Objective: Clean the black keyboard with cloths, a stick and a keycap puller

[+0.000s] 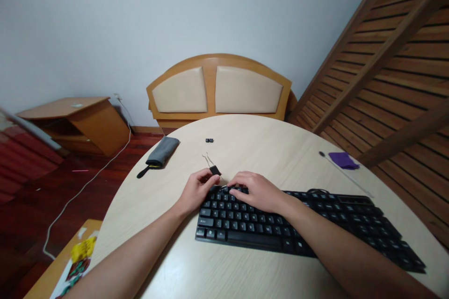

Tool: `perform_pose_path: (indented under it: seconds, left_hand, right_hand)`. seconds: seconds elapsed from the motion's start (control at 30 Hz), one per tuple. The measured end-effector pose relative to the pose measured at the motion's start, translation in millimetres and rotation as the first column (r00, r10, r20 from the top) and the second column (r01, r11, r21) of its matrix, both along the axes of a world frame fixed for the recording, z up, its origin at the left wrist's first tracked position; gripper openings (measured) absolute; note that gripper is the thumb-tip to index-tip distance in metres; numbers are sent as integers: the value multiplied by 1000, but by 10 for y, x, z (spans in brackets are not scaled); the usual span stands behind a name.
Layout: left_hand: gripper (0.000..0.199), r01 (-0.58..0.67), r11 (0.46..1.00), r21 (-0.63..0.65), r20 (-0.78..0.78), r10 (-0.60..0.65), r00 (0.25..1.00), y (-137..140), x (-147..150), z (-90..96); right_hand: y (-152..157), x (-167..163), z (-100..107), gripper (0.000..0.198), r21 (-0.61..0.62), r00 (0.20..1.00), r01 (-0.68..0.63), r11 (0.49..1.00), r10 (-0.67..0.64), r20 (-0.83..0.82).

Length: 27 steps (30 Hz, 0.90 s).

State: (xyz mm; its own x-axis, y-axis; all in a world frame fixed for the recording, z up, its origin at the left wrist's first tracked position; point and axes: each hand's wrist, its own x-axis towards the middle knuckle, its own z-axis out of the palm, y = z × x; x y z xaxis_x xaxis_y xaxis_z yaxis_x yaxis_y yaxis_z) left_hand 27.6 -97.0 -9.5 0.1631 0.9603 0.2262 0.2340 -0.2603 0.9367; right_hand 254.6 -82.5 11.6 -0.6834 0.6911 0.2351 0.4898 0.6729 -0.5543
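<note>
A black full-size keyboard lies at a slant on the round table. My left hand is at its top left corner, thumb and fingers closed on a keycap puller. The puller has a black grip, and its two thin wires point away from me. My right hand rests over the upper left keys, fingers curled and thumb close to the forefinger. A small silvery piece shows between both hands at the top row; what it belongs to is unclear. Two loose black keycaps sit farther back on the table.
A grey pouch with a black strap lies at the left of the table. Toward the right are a purple cloth and a thin stick with a dark tip. A slatted wooden screen leans beyond.
</note>
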Motion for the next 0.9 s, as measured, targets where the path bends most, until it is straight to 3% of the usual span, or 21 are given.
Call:
perform_pose_path:
  seconds: [0.23,0.47,0.67,0.9]
  left_hand:
    - [24,69,996,50,-56,-66,996,-17,11,-7]
    - [26,58,989,135,-195,-30,980,-39,8,5]
    - [22,148,973,179,-257,-99,961,-53,22,18]
    - [26,43,991,125,-262,-9,965,-51,40,-3]
  right_hand:
    - [11,9,-26,16,-7,1000,1,1000,-1,-1]
    - [1,3,-35,16,-39,999,30,999,-31,-14]
    - [5,-12,-40,16,36,1000,5,999,-5,-3]
    - [0,-54,-22,13,71,999,26,997,-28,28]
